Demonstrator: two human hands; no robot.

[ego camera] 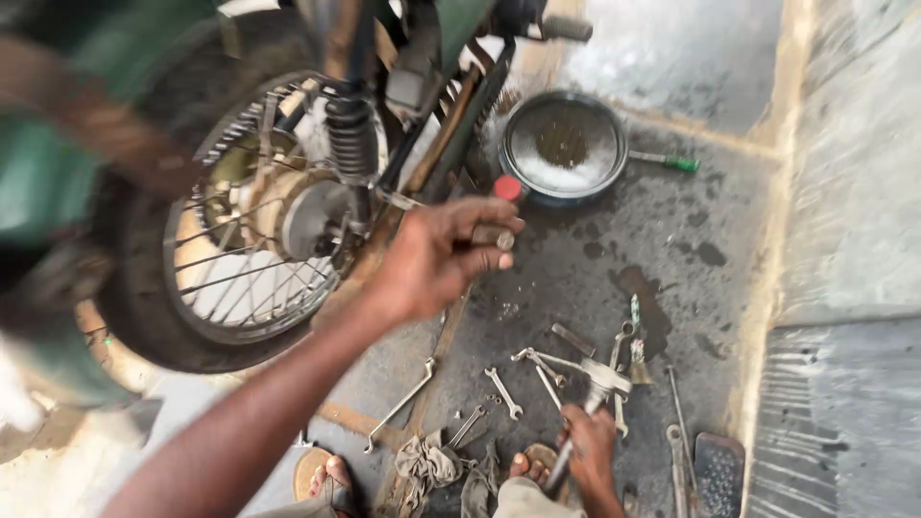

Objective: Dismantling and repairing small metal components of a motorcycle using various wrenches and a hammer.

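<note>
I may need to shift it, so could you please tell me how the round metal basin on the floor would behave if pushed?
The round metal basin probably slides, not rolls: it sits flat. Its contents look liquid and would likely slosh. The stained concrete floor may be slippery.

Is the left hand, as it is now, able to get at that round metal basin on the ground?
Probably yes. The left hand hovers just short of the basin with bare floor between them, though its fingers already pinch a small cylindrical part.
</note>
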